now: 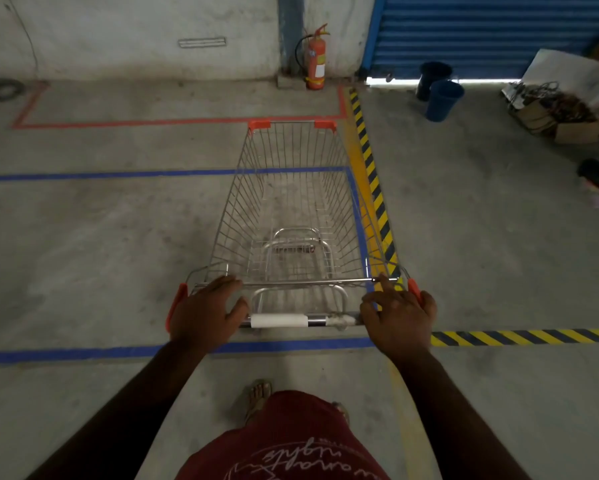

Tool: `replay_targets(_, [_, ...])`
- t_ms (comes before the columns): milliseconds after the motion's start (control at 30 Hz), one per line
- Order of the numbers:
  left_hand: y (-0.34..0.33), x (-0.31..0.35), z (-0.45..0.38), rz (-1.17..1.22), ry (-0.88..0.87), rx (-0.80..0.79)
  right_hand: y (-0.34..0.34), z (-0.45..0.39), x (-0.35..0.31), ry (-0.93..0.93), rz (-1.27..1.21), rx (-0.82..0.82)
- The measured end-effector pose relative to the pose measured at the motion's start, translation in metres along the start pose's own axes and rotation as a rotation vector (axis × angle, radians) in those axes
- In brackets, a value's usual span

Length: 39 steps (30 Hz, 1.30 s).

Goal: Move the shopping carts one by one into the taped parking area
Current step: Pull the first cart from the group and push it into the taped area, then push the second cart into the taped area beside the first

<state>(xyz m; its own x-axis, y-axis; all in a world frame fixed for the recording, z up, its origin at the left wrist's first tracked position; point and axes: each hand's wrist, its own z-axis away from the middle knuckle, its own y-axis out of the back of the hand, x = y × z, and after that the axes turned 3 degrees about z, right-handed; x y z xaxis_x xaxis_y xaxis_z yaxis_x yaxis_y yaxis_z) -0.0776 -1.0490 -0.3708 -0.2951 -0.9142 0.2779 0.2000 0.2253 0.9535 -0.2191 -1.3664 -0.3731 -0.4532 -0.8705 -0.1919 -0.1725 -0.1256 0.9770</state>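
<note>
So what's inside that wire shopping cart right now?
Nothing: the silver wire shopping cart holds no goods. Through its mesh show grey concrete floor, blue floor tape and its own lower frame. Its wheels are hidden.

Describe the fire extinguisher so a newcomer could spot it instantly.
Start at the blue roller shutter on the back wall. Just left of it, past a grey pillar, the fire extinguisher stands on the floor: the only red cylinder, unlike the dark buckets.
</note>
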Motion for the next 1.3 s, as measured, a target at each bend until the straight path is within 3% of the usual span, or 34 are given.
replay_targets(133, [0.007,0.019,0.009,0.080,-0.048,0.125,0.012,0.001,-0.004,-0.040,-0.127,0.005])
replay_targets(267, [0.003,0.046,0.027,0.288,-0.232,0.119,0.020,0.016,-0.003,0.156,-0.277,0.166])
replay_targets(367, [-0.002,0.071,0.040,0.341,-0.351,0.141,0.025,0.033,-0.004,0.258,-0.495,0.148])
replay_targets(500, [-0.007,0.102,0.051,0.435,-0.502,0.113,0.032,0.061,0.001,0.244,-0.611,0.117])
replay_targets(833, [-0.039,0.159,0.052,0.465,-0.964,-0.116,0.074,0.161,0.023,-0.305,-0.556,0.354])
replay_targets(967, [-0.057,0.176,0.069,0.501,-1.044,-0.268,0.075,0.226,0.016,-0.559,-0.525,0.426])
replay_targets(1300, [-0.087,0.275,0.198,0.454,-1.421,-0.707,0.109,0.400,0.005,-1.072,-0.412,0.681])
